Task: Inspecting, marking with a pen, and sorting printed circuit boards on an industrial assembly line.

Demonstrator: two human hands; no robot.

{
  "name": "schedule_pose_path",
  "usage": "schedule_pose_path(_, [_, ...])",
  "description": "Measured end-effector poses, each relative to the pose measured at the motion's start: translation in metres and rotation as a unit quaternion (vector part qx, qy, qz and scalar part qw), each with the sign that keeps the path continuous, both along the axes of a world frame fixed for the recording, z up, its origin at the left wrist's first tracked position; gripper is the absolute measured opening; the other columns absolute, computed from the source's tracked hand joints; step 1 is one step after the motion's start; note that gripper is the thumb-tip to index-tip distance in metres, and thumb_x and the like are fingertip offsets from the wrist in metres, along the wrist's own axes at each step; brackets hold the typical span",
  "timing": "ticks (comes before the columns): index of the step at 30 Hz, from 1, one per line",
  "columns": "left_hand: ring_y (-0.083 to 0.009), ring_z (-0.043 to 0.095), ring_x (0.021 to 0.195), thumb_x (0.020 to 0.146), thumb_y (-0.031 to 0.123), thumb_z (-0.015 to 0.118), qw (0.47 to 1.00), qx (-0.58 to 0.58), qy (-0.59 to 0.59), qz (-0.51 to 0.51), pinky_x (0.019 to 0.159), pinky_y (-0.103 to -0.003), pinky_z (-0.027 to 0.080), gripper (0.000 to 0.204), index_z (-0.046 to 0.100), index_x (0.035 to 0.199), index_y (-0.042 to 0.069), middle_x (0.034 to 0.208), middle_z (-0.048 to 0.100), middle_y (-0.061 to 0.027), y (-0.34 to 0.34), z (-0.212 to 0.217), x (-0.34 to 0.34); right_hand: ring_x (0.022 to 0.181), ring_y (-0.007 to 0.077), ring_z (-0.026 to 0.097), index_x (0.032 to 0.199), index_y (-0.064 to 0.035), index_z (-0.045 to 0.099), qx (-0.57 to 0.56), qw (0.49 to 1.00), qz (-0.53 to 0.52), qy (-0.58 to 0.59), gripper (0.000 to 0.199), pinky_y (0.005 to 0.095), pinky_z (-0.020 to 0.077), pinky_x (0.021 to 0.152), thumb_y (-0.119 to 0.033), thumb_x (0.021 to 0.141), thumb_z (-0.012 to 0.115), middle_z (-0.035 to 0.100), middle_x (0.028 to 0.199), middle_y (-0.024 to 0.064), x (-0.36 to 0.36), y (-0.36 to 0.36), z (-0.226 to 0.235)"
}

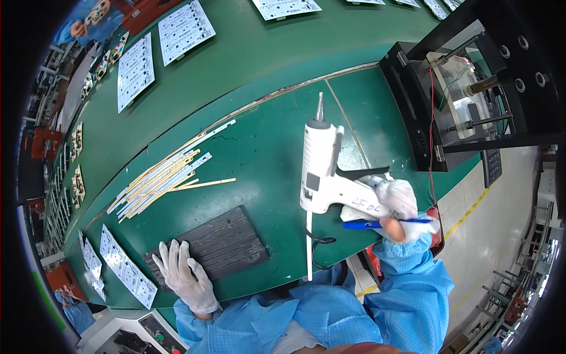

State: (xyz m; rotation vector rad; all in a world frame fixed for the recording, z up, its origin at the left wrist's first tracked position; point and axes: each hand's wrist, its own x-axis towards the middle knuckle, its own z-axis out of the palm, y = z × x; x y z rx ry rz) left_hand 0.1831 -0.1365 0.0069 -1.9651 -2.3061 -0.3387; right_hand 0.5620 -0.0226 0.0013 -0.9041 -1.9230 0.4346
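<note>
My left hand (pixel 183 275), in a white glove, lies with fingers stretched out on the left part of a dark grey grooved block (pixel 227 241). The gloved right hand (pixel 400 203) is closed round the handle of a white hot glue gun (pixel 318 168), raised over the bench with its metal nozzle pointing away from me. A white glue stick (pixel 309 248) sticks out of the gun's rear end. At the same hand is a blue pen (pixel 364 225), and a bare fingertip shows through the glove. Narrow yellow and white strips (pixel 162 174) lie in a loose pile beyond the block.
A black test fixture (pixel 421 138) with red and green wires stands at the right. White circuit boards (pixel 135 74) lie along the far bench, and another board (pixel 127 265) is left of the block. A machine with buttons (pixel 156 336) sits at the lower left.
</note>
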Motion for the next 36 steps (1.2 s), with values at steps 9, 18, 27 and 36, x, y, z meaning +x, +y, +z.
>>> schedule_pose_path(9, [-0.0333, 0.058, 0.114, 0.085, 0.041, 0.061, 0.749, 0.009, -0.657, -0.087, 0.100, -0.037, 0.042, 0.063, 0.047, 0.128, -0.003, 0.120, 0.060, -0.0183, 0.042, 0.035, 0.097, 0.080, 0.0336, 0.062, 0.100, 0.0032, 0.063, 0.077, 0.988, 0.134, -0.023, 0.039, 0.0431, 0.0463, 0.060, -0.016, 0.065, 0.063, 0.063, 0.095, 0.0175, -0.020, -0.027, 0.046])
schedule_pose_path(18, [-0.0264, 0.053, 0.108, 0.079, 0.037, 0.075, 0.460, -0.028, -0.809, -0.365, 0.095, -0.058, 0.047, 0.066, 0.047, 0.134, 0.011, 0.101, 0.053, -0.0054, 0.069, 0.021, 0.123, 0.090, 0.0427, 0.064, 0.103, 0.0043, 0.054, -0.294, 0.901, 0.072, 0.312, 0.045, 0.0477, 0.0616, 0.063, -0.039, 0.090, 0.057, 0.058, 0.099, 0.0267, -0.060, -0.079, 0.056])
schedule_pose_path(27, [-0.0270, 0.053, 0.115, 0.098, 0.041, 0.047, 0.628, -0.074, -0.745, -0.212, 0.098, -0.039, 0.043, 0.061, 0.034, 0.141, 0.000, 0.126, 0.052, -0.0200, 0.063, 0.065, 0.143, 0.081, 0.0285, 0.063, 0.112, 0.0080, 0.057, -0.010, 0.983, -0.142, -0.114, 0.062, 0.0378, 0.0562, 0.069, -0.049, 0.088, 0.058, 0.062, 0.103, 0.0214, -0.019, -0.078, 0.130])
schedule_pose_path(36, [-0.0269, 0.059, 0.110, 0.101, 0.036, 0.043, 0.707, -0.164, -0.665, -0.179, 0.097, -0.037, 0.047, 0.051, 0.048, 0.131, -0.004, 0.118, 0.059, -0.0223, 0.002, 0.028, 0.112, 0.069, 0.0237, 0.061, 0.096, -0.0099, 0.064, 0.206, 0.914, -0.187, -0.296, 0.016, 0.0336, 0.0460, 0.055, -0.013, 0.081, 0.067, 0.062, 0.082, 0.0104, -0.092, -0.010, -0.013])
